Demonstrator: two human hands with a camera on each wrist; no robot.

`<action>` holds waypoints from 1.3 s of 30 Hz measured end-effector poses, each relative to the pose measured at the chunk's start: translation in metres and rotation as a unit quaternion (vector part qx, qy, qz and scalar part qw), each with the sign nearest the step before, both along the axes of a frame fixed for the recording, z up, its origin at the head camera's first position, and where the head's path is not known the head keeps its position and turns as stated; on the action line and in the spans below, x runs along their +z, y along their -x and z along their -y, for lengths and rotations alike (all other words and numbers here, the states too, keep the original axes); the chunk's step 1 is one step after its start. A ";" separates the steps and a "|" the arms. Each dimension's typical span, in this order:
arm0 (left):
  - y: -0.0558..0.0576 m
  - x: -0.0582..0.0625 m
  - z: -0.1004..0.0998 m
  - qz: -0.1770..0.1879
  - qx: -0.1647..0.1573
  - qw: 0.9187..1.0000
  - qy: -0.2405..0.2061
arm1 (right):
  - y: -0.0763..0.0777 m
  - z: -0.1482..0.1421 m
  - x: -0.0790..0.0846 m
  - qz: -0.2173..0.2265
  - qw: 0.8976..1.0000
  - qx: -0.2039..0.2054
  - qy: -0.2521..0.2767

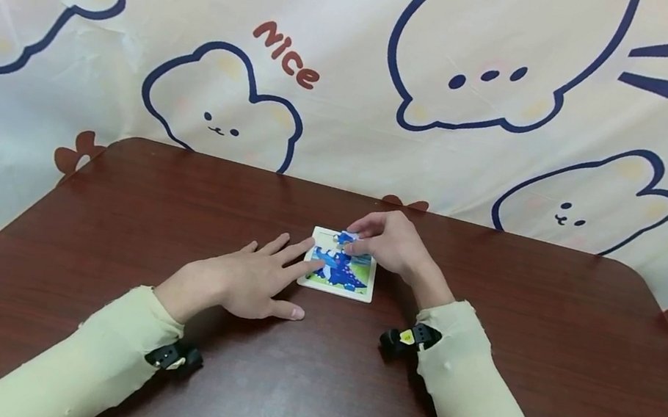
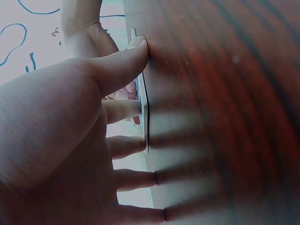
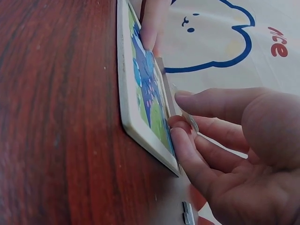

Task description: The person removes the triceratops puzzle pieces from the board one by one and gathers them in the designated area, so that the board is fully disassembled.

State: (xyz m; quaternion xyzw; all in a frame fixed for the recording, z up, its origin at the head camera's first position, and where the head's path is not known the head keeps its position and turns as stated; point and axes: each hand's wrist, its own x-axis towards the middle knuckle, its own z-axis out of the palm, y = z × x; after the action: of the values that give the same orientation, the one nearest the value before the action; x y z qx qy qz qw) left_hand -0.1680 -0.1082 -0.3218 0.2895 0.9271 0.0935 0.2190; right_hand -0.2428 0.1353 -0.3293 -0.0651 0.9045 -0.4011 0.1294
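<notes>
A small jigsaw puzzle board (image 1: 369,285) with a white rim and a blue dinosaur picture lies flat on the table. At its left side my left hand (image 1: 246,281) spreads straight fingers, a fingertip or two touching the board and the others on the tabletop. Over the board's far right part, my right hand (image 1: 393,247) pinches a puzzle piece (image 3: 192,123) between thumb and fingers. That piece is tilted just above the board, its printed side mostly hidden. The far part of the board is partly covered by the right hand.
The brown wooden table (image 1: 288,394) stretches around the board on all sides. Behind it hangs a pale curtain (image 1: 347,136) printed with cartoon outlines. Each sleeve carries a black wrist camera, the right one (image 1: 407,342) hanging close over the tabletop.
</notes>
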 end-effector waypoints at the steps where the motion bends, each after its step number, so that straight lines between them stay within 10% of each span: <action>1: 0.000 0.000 0.000 0.000 0.001 1.000 0.002 | 0.000 0.000 0.000 0.001 1.000 0.000 0.002; 39: 0.006 0.010 -0.032 -0.009 -0.033 0.999 -0.011 | 0.001 -0.062 0.023 0.002 0.999 -0.044 0.026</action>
State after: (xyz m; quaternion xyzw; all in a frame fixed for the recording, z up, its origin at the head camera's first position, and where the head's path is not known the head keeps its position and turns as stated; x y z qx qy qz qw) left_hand -0.1742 -0.0766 -0.3119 0.3230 0.9178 0.0944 0.2108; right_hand -0.2437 0.1973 -0.3065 -0.0277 0.8957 -0.4295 0.1117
